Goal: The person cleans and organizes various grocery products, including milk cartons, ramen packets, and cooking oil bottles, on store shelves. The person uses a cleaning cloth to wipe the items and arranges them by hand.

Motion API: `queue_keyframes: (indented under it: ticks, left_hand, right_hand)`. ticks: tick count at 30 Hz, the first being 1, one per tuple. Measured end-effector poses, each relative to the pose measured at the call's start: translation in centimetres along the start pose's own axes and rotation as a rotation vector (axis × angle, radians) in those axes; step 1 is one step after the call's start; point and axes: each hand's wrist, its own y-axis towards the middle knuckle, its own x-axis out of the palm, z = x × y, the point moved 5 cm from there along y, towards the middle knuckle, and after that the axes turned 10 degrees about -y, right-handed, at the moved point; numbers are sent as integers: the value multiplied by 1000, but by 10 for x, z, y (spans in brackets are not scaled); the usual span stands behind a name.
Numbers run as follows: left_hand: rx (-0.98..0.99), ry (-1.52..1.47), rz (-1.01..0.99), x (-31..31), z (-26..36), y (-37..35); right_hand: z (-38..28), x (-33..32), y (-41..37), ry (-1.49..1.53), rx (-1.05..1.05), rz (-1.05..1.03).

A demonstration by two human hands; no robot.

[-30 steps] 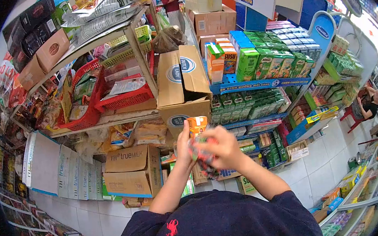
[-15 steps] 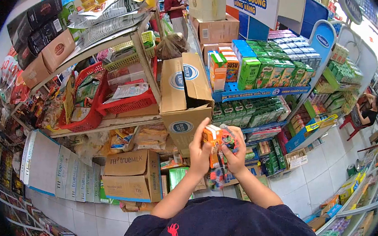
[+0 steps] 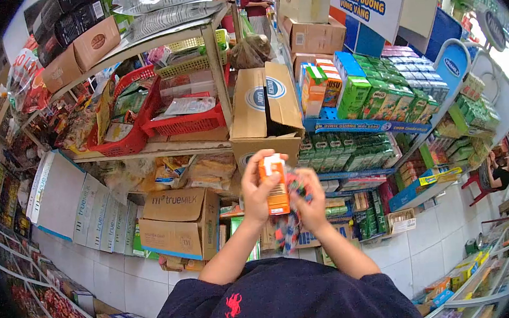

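My left hand (image 3: 255, 192) is wrapped round a small orange-and-white drink carton (image 3: 279, 200), held upright with its printed side towards me. Close to it on the right, my right hand (image 3: 312, 205) grips a crumpled multicoloured patterned cloth (image 3: 286, 234), which hangs below the fingers and is smeared by motion. The cloth overlaps the carton's right edge in this view. Just beyond both hands stands an open brown Dutch Lady cardboard box (image 3: 249, 108); its inside is mostly hidden by the flaps.
Milk cartons (image 3: 376, 97) fill a blue display rack (image 3: 366, 126) at right. Red baskets (image 3: 187, 121) of packets sit on the left shelf. A TH true MILK box (image 3: 172, 227) rests low at left. One person (image 3: 256, 4) stands at the back; another (image 3: 501, 171) sits far right.
The carton has been turned more upright, so its printed side faces me. My right hand and the cloth have shifted off its front. The whole view has swung slightly left.
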Motion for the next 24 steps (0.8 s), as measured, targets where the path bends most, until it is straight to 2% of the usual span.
queue_keyframes:
  ticks: [1,3,5,9,12,13,15,16,17,21,24]
  left_hand:
    - [-3,49,-42,9,0,-3]
    - [-42,70,-19,8,-5,-5]
    - [6,-76,-32,10,1,1]
    - [29,-156,-26,-3,5,7]
    - [-31,-296,-105,8,-5,0]
    - [-45,-298,-111,10,-7,-1]
    - [55,-209,-189,18,-1,3]
    - [41,-211,-199,19,3,5]
    - [44,-219,-201,19,3,5]
    - [64,-135,-144,9,-6,6]
    - [17,-120,-123,0,-19,3]
  right_hand:
    - [-1,-4,8,52,21,61]
    - [-18,-11,20,-19,-37,44]
    - [-19,-6,12,-8,-64,29]
    - [-6,0,-2,-48,-106,-44]
    - [-7,-7,15,93,27,-126]
    - [1,-4,15,268,144,-174]
    - [34,8,-6,346,492,-143]
    - [17,8,-4,479,486,-292]
    - [27,13,-7,565,479,-380]
    - [18,7,-4,560,470,-332]
    - [34,-14,-1,463,477,-27]
